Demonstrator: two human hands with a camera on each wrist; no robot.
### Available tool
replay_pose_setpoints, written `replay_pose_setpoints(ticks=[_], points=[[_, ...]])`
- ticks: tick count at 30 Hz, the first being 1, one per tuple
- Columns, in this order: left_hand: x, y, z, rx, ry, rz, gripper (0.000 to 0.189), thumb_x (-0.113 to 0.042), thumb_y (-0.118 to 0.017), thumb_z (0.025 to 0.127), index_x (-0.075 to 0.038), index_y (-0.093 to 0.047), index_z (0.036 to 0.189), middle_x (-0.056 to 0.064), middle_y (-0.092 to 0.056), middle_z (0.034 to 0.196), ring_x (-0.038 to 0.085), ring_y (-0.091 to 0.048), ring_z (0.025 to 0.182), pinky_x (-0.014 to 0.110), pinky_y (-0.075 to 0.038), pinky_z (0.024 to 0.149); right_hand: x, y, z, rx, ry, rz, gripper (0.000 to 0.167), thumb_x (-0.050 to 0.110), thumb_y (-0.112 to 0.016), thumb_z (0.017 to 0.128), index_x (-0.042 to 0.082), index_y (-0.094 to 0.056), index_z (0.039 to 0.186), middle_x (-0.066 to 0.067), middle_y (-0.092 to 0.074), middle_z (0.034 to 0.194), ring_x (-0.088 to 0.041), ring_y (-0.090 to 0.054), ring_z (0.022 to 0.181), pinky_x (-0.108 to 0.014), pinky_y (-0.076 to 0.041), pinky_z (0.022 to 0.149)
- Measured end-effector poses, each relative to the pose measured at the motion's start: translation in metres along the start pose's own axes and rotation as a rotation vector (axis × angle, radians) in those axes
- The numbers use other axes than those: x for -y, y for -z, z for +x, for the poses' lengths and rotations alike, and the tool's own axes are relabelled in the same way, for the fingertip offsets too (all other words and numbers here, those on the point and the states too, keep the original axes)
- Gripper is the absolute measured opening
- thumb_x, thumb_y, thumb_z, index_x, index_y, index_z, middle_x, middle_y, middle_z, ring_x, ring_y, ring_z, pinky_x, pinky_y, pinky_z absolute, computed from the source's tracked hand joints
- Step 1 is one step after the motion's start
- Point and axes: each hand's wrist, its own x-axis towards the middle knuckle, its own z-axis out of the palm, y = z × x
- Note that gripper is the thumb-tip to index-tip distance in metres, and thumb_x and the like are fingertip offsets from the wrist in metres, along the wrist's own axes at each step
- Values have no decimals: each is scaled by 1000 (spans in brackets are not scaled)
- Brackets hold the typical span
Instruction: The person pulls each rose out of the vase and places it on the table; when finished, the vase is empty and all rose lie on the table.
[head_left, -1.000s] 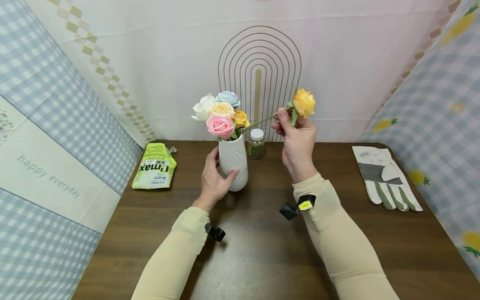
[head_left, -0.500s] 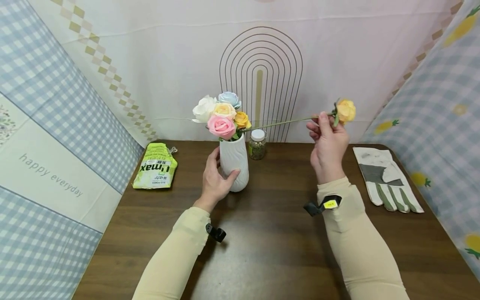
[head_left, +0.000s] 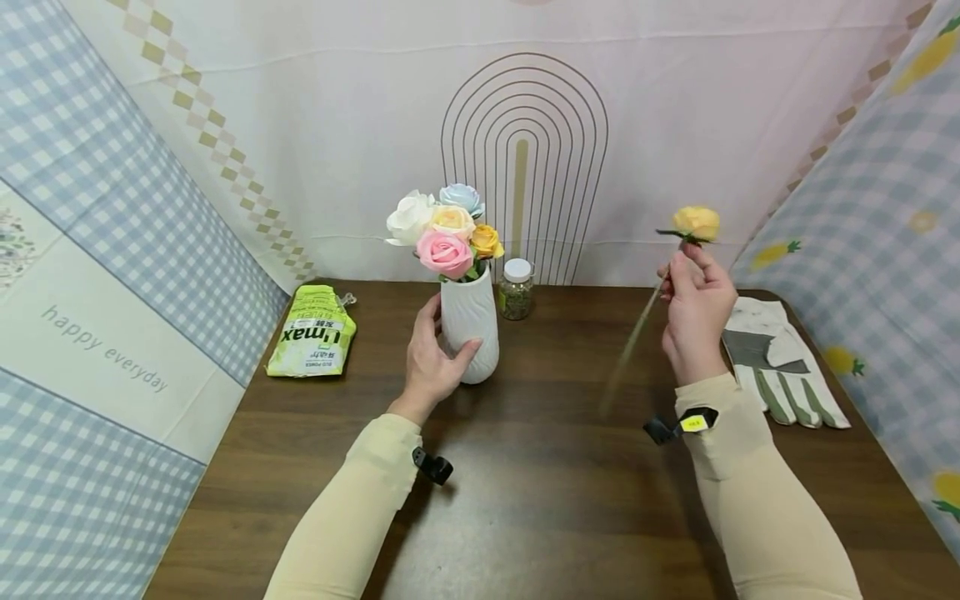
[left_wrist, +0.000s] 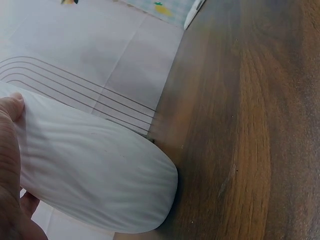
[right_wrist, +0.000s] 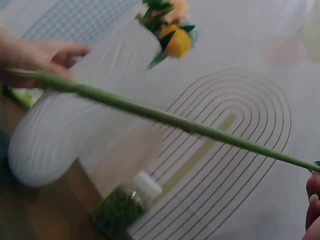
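My left hand (head_left: 437,362) grips the white ribbed vase (head_left: 471,321) from its left side, thumb across the front. The vase stands upright on the table, full of roses: a pink rose (head_left: 445,254), a white rose (head_left: 410,218), a cream rose (head_left: 452,221), a light blue rose (head_left: 461,198) and a small orange-yellow rose (head_left: 487,241). Over to the right, my right hand (head_left: 697,308) pinches a yellow rose (head_left: 697,223) just under its bloom. Its green stem (right_wrist: 165,119) slants down and left, apart from the vase, and crosses the whole right wrist view.
Just behind the vase is a small glass jar (head_left: 515,296) with a white lid and green contents. A yellow-green packet (head_left: 312,333) lies at the left of the wooden table (head_left: 525,500). White and grey gloves (head_left: 787,367) lie at the right, partly behind my right wrist.
My right hand has moved right, drawing the yellow rose away from the vase. Its stem has left the vase mouth and swung downward. My left hand stays on the vase.
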Motion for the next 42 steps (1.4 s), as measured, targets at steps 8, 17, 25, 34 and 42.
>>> replay_pose_setpoints(ticks=[8, 17, 25, 34, 42], points=[[0, 0, -1, 4, 5, 13, 84, -33, -78, 79, -6, -33, 144, 14, -47, 134, 25, -53, 116, 40, -50, 92, -16, 26, -1, 109, 24, -185, 29, 6, -72, 84, -8, -67, 109, -11, -69, 80, -14, -63, 63, -19, -50, 56], [-2, 0, -1, 5, 7, 11, 85, -31, -79, 78, -6, -33, 144, 14, -48, 133, 24, -53, 117, 40, -49, 93, -26, 67, 9, 258, -94, -305, 34, 3, -65, 89, -8, -61, 121, 2, -71, 96, -8, -64, 78, -16, -51, 66], [-2, 0, -1, 4, 14, 15, 85, -33, -79, 78, -7, -33, 145, 14, -48, 133, 25, -53, 116, 41, -49, 92, -42, 112, 20, 295, -194, -418, 43, 4, -62, 92, -10, -52, 132, 8, -71, 102, -3, -64, 82, -15, -50, 64], [-1, -1, -2, -19, 2, -12, 85, -27, -80, 76, -4, -35, 144, 16, -49, 131, 25, -54, 115, 40, -49, 92, -62, 150, 22, 253, -282, -606, 44, 14, -61, 94, -2, -53, 134, 9, -69, 110, -12, -60, 105, -12, -49, 74], [-1, -2, -3, -17, 9, -20, 85, -32, -79, 78, -5, -34, 144, 16, -50, 131, 25, -53, 116, 40, -49, 93, -75, 171, 19, 213, -292, -632, 42, 11, -60, 95, -5, -53, 132, 2, -68, 115, -1, -60, 103, -10, -48, 78]])
